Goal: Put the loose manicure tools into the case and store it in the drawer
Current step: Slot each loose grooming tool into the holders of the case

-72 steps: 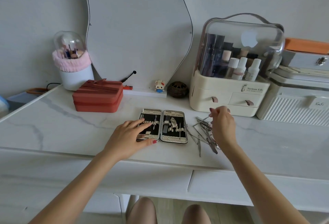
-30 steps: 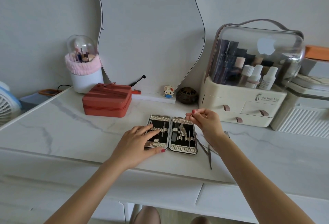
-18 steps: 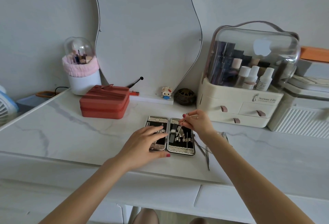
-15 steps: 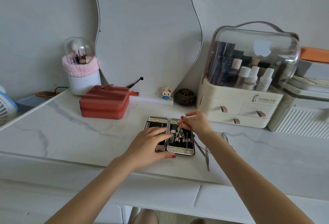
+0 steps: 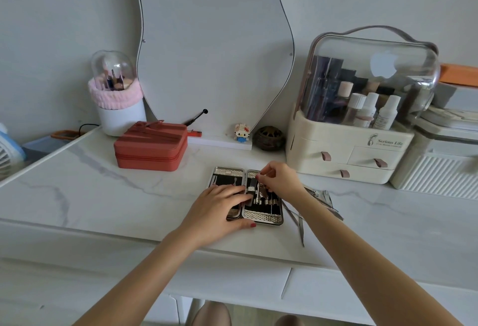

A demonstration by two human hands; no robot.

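Currently a thin steel tool is pinched by the right hand point(image 5: 280, 179) over the open black-lined metal case point(image 5: 261, 215) — steadied flat by the left hand point(image 5: 219, 208) — and must be slotted under its strap.

silver case point(image 5: 262, 218), blk lining, red box point(image 5: 151, 148)

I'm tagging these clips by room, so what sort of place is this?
Most likely a dressing table at home: a wavy mirror leans on the wall, a clear-lidded cosmetics box holds bottles, and a domed brush holder stands nearby.
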